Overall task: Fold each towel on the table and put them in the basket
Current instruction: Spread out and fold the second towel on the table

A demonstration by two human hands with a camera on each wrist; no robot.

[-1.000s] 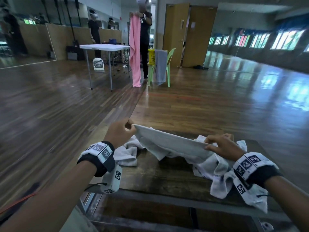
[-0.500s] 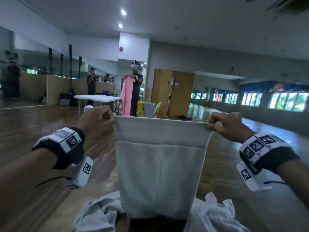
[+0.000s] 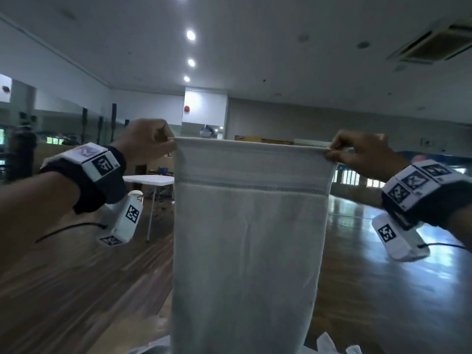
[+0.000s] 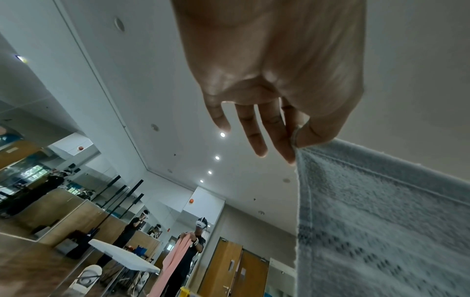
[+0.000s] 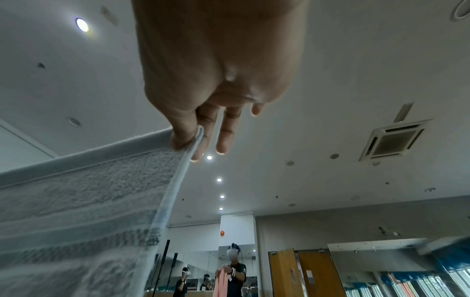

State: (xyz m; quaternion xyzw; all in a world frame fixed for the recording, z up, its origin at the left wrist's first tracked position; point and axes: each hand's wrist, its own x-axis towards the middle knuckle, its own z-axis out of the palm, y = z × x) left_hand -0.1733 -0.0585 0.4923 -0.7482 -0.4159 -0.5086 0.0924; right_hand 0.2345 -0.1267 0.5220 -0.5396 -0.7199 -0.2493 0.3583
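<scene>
A pale grey towel [image 3: 245, 238] hangs straight down in front of me, stretched flat by its top hem. My left hand [image 3: 149, 141] pinches the top left corner between thumb and fingers; the left wrist view shows that pinch on the towel [image 4: 381, 221] by my left hand [image 4: 295, 140]. My right hand [image 3: 357, 152] pinches the top right corner, also seen in the right wrist view, where the right hand [image 5: 193, 138] holds the towel [image 5: 76, 201]. Bits of other white towels [image 3: 329, 344] peek out at the bottom edge. The basket is out of sight.
A white folding table [image 3: 150, 180] stands behind on the wooden floor [image 3: 76, 290]. Another person [image 4: 195, 247] with a headset holds a pink towel [image 4: 175, 259] near wooden doors [image 4: 236, 267]. My own table is hidden below the towel.
Both hands have lifted the grey towel off the table and raised it higher, so it now hangs full length. My view tilted upward toward the ceiling.
</scene>
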